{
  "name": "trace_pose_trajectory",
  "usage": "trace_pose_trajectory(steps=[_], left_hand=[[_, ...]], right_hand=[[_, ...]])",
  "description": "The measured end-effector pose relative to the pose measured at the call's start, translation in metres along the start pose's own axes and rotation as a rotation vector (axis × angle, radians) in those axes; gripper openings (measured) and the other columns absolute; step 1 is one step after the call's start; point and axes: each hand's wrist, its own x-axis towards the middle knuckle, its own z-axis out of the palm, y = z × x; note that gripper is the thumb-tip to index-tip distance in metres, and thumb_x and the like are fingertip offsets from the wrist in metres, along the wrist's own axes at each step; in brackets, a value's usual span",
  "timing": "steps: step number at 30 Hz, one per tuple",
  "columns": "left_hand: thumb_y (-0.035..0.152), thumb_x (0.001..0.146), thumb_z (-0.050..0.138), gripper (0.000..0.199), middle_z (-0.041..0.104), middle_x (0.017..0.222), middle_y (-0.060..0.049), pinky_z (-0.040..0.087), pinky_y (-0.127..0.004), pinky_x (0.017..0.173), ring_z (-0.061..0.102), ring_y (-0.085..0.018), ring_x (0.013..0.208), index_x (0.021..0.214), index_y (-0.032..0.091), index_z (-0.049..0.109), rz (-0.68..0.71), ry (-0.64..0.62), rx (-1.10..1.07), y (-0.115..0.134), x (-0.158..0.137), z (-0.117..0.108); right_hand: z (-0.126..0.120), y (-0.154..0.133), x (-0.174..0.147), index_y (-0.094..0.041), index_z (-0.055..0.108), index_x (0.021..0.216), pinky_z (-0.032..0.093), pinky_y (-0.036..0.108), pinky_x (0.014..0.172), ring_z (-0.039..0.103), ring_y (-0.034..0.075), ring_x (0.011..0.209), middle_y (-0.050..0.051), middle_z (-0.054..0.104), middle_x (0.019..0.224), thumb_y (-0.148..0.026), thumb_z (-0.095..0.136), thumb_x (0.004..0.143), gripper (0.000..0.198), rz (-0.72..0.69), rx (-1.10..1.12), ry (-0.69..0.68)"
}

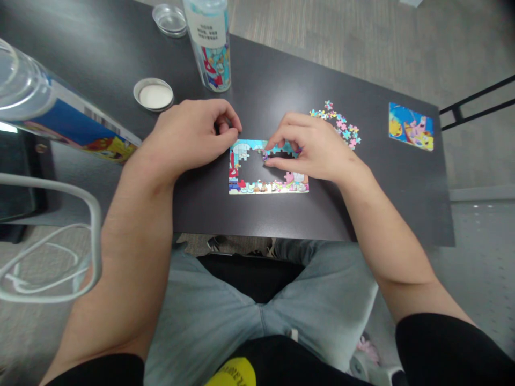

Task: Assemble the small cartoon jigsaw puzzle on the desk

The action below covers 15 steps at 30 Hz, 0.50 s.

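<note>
A jigsaw puzzle (253,187) lies on the dark table, its border joined and the table showing through its middle. Between the thumb and forefinger of my right hand (308,143) is a small purplish puzzle piece (265,155), held over the upper part of that gap. My left hand (201,128) rests at the puzzle's upper left corner, fingers curled in, thumb near the edge; I see nothing in it. Loose puzzle pieces (341,128) lie in a pile just beyond my right hand, which partly covers them.
A clear labelled canister (213,59) stands behind the puzzle. Two round metal lids (169,21) lie to its left. Another canister (76,115) leans in at far left, above a white cable (96,236). A colourful picture card (411,127) lies at right on the table (386,203).
</note>
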Motion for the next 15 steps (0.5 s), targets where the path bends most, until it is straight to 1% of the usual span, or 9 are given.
trace_pose_trajectory(steps=[3, 6, 8, 10, 12, 13, 15], left_hand=[[0.032, 0.112, 0.073, 0.032, 0.093, 0.117, -0.004, 0.051, -0.045, 0.088, 0.08, -0.03, 0.101, 0.135, 0.027, 0.094, 0.004, 0.003, 0.007, 0.0, 0.0, 0.0], [0.031, 0.112, 0.075, 0.029, 0.093, 0.116, -0.002, 0.05, -0.043, 0.089, 0.079, -0.028, 0.1, 0.134, 0.028, 0.094, -0.002, 0.001, 0.001, 0.001, 0.0, 0.0], [0.029, 0.113, 0.074, 0.029, 0.093, 0.116, -0.003, 0.047, -0.043, 0.088, 0.077, -0.027, 0.098, 0.134, 0.027, 0.094, -0.004, -0.002, 0.003, 0.002, 0.0, -0.001], [0.029, 0.113, 0.073, 0.03, 0.093, 0.115, -0.005, 0.046, -0.043, 0.086, 0.075, -0.026, 0.095, 0.135, 0.024, 0.093, -0.001, -0.002, 0.006, 0.003, -0.001, -0.001], [0.029, 0.112, 0.073, 0.03, 0.091, 0.112, -0.005, 0.045, -0.044, 0.085, 0.074, -0.026, 0.092, 0.134, 0.023, 0.093, 0.001, -0.001, 0.005, 0.003, -0.001, -0.001], [0.029, 0.111, 0.073, 0.03, 0.09, 0.11, -0.005, 0.046, -0.044, 0.085, 0.073, -0.026, 0.092, 0.133, 0.023, 0.093, 0.003, 0.0, 0.002, 0.003, -0.001, -0.001], [0.032, 0.108, 0.074, 0.031, 0.088, 0.106, -0.004, 0.047, -0.045, 0.087, 0.072, -0.026, 0.09, 0.131, 0.025, 0.092, 0.005, 0.001, -0.004, 0.0, -0.001, -0.001]], right_hand=[[0.0, -0.002, 0.0, -0.03, 0.095, 0.124, 0.052, 0.044, 0.09, 0.075, 0.03, 0.107, 0.007, 0.084, 0.124, -0.04, 0.097, 0.11, 0.017, 0.053, -0.007, -0.011], [0.002, -0.004, 0.0, -0.031, 0.095, 0.123, 0.053, 0.044, 0.089, 0.074, 0.029, 0.106, 0.007, 0.084, 0.121, -0.042, 0.096, 0.11, 0.018, 0.059, 0.012, -0.013], [0.001, -0.003, 0.001, -0.03, 0.094, 0.122, 0.054, 0.045, 0.091, 0.074, 0.03, 0.105, 0.007, 0.084, 0.119, -0.048, 0.095, 0.111, 0.021, 0.053, 0.04, -0.012], [-0.004, -0.001, 0.001, -0.03, 0.094, 0.121, 0.056, 0.047, 0.093, 0.073, 0.03, 0.102, 0.008, 0.084, 0.117, -0.058, 0.094, 0.112, 0.029, 0.065, 0.076, 0.003], [-0.013, 0.006, 0.0, -0.03, 0.092, 0.12, 0.056, 0.049, 0.093, 0.07, 0.03, 0.097, 0.009, 0.082, 0.115, -0.069, 0.092, 0.114, 0.039, 0.111, 0.096, 0.059], [-0.019, 0.012, -0.001, -0.03, 0.091, 0.119, 0.055, 0.049, 0.092, 0.068, 0.029, 0.095, 0.01, 0.081, 0.113, -0.074, 0.091, 0.115, 0.044, 0.145, 0.092, 0.111], [-0.033, 0.029, -0.005, -0.029, 0.088, 0.116, 0.053, 0.048, 0.088, 0.062, 0.027, 0.09, 0.01, 0.08, 0.11, -0.083, 0.088, 0.115, 0.055, 0.215, 0.061, 0.261]])
